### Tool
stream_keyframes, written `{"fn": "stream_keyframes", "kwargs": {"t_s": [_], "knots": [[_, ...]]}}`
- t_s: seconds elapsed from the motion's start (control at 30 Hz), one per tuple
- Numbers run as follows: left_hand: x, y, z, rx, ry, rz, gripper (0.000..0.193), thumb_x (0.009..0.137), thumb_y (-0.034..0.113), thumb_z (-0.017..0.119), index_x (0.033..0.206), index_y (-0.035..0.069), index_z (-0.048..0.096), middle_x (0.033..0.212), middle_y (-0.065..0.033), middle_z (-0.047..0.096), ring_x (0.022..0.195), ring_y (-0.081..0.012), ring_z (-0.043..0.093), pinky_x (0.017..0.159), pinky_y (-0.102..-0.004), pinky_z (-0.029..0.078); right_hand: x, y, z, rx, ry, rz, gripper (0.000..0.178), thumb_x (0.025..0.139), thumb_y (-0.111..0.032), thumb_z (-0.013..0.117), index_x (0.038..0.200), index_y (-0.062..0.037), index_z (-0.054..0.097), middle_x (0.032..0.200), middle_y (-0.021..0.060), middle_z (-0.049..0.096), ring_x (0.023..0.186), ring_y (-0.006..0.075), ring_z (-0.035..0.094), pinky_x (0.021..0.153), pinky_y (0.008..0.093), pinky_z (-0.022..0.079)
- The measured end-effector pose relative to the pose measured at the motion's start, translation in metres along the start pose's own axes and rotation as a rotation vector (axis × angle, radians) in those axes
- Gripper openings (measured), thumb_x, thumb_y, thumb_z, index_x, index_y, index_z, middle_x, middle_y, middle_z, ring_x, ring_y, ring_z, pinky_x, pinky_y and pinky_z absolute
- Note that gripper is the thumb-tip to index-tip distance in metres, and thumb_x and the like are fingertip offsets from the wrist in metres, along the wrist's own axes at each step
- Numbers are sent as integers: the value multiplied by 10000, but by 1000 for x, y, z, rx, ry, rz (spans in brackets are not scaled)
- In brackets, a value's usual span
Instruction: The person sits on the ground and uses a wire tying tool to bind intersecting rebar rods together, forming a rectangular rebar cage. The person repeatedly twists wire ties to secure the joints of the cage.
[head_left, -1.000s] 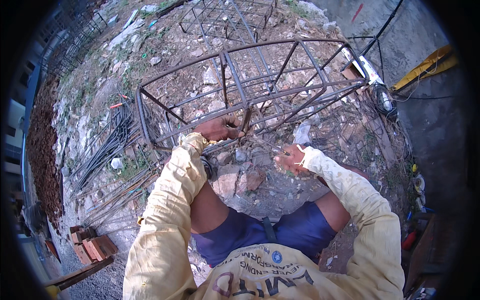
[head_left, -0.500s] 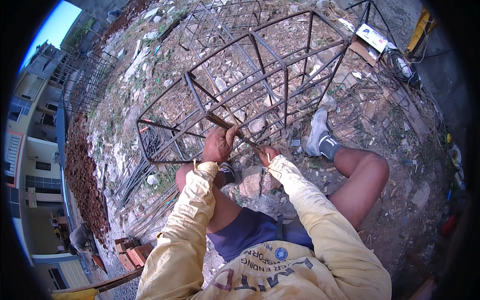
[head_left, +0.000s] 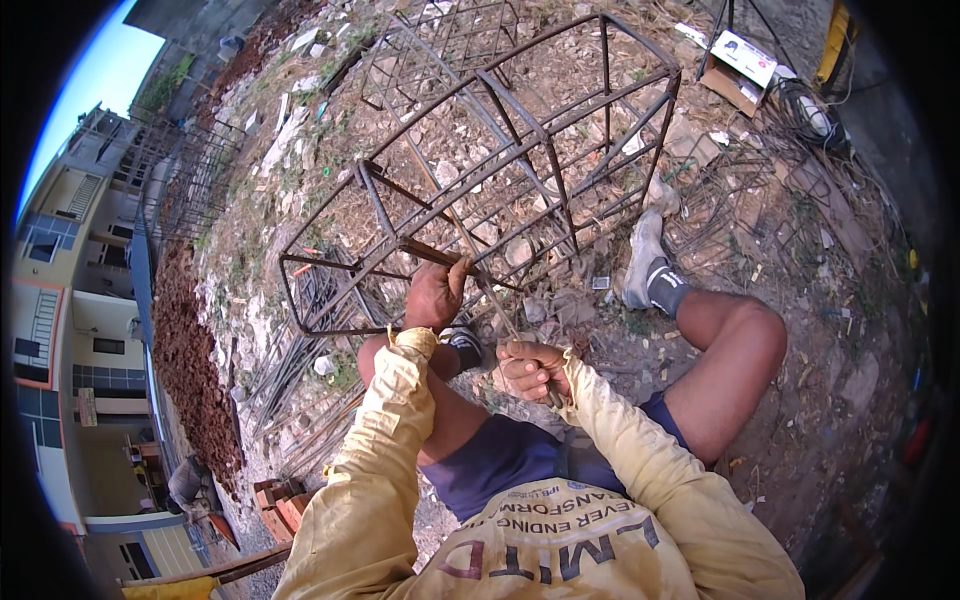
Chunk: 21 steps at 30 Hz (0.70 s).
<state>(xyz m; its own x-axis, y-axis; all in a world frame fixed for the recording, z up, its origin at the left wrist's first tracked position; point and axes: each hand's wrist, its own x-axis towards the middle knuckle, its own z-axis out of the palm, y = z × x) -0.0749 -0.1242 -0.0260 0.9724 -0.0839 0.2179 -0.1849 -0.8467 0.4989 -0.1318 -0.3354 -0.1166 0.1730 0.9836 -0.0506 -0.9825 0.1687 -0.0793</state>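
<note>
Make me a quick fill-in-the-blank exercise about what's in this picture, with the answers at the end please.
1. The right hand has a thin brownish metal rod in its grip; the hand nearer the boxy dark steel-bar frame is the ____ one.
2. In the picture, a rectangular white cardboard box lies at upper right; the stacked reddish bricks lie at ____ left.
3. The pale grey shoe nearer that box is on the person's ____ foot.
Missing words: left; lower; right.

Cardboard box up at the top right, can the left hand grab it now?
Probably not: the left hand is on the rebar cage, whose bars stretch toward the faraway cardboard box.
</note>
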Motion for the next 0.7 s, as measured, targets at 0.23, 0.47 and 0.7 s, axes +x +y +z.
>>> {"fn": "stream_keyframes", "kwargs": {"t_s": [0.23, 0.47, 0.7], "knots": [[-4, 22, -7, 21, -26, -165, 302, 973, 273, 529, 883, 37, 694, 918, -197, 648, 890, -390, 607, 785, -453, 471, -1, 7, -10, -1527, 917, -559, 432, 860, -186, 642, 1256, -54, 533, 831, 112, 635, 685, 234, 647, 566, 352, 518], [-1, 21, -5, 6, -33, -101, 274, 970, 263, 528, 945, 45, 691, 927, -196, 651, 883, -396, 607, 780, -445, 477, 29, 11, -27, -1194, 1004, -302, 333, 947, -295, 564, 1184, -61, 561, 825, 99, 644, 740, 203, 665, 603, 384, 552], [-9, 4, 5, 15, 61, -21, 289, 966, 277, 538, 921, 36, 691, 839, -206, 640, 808, -405, 595, 729, -464, 464, 8, -17, 49, -814, 957, -50, 351, 962, -347, 557, 1084, -24, 493, 761, 88, 595, 549, 169, 586, 420, 319, 496]]}}
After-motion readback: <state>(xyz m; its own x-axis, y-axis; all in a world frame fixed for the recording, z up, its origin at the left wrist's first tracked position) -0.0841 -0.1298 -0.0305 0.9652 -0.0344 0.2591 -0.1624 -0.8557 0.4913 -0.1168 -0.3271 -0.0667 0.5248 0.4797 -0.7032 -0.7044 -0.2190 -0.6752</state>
